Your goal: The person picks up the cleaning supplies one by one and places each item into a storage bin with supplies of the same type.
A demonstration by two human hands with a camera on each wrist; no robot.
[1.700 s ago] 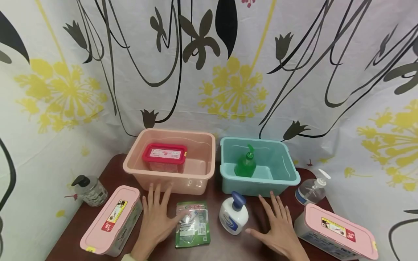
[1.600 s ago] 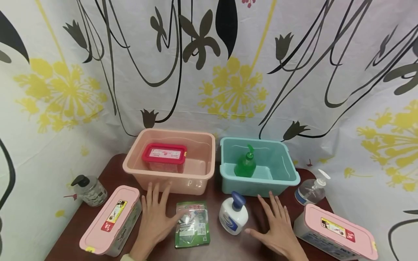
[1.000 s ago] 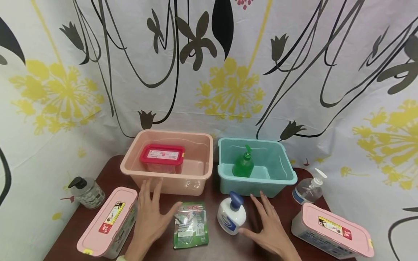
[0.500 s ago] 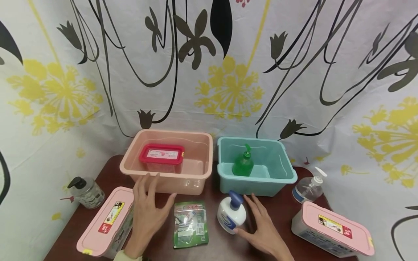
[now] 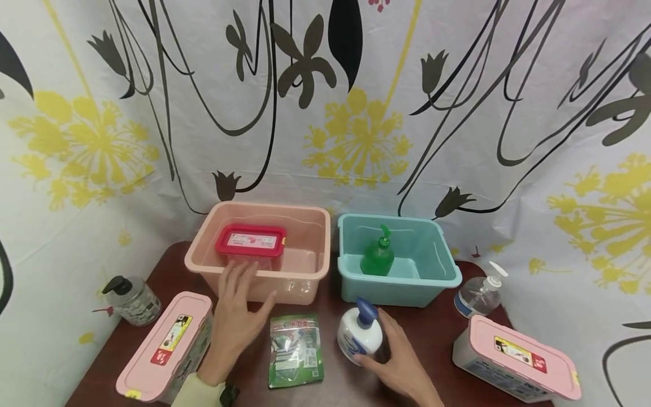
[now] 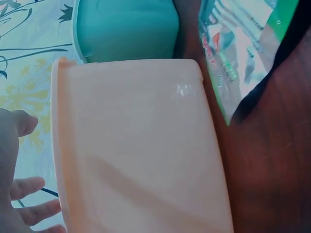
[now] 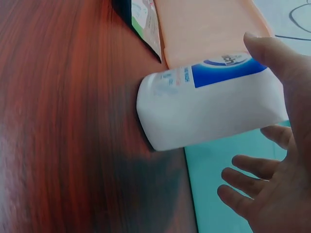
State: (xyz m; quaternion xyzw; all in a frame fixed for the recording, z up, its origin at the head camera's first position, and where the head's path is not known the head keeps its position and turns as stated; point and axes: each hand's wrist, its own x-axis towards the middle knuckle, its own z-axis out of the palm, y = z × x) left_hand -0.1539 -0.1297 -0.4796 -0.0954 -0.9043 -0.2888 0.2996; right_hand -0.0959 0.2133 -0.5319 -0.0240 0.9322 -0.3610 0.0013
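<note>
In the head view my left hand reaches up to the front wall of the peach tub, its fingers spread and its fingertips near the rim. The left wrist view shows the fingers beside that rim with nothing in them. A red-lidded box sits inside this tub. My right hand is around the right side of a white pump bottle with a blue pump head. Its thumb lies over the bottle's label side; in the right wrist view the other fingers are spread behind the bottle, uncurled.
A green-and-clear pouch lies between the hands. The teal tub holds a green pump bottle. Pink-lidded boxes stand at left and right. Clear pump bottles stand at left and right. A patterned cloth hangs behind.
My left hand has moved forward, up to the peach tub's rim. My right hand has come left, closer around the white pump bottle. The view has shifted slightly.
</note>
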